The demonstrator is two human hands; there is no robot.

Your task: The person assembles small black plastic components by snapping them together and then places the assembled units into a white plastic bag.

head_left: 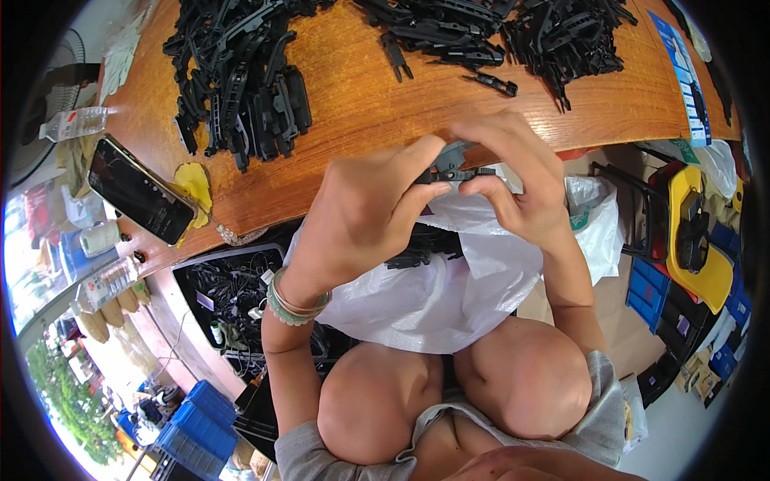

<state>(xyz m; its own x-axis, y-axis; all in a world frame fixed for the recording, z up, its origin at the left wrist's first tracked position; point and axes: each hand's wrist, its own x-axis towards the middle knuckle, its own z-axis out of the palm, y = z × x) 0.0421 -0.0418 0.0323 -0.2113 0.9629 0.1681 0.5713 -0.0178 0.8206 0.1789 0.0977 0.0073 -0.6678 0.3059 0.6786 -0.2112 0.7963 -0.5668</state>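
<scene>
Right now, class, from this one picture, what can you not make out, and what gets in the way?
- Head view: the left end of the black part, covered by the fingers of the left hand.
- Head view: whatever lies under the white sack, hidden by its opaque sheeting.
- Head view: the far side of the left pile, cut off by the upper edge.
</scene>
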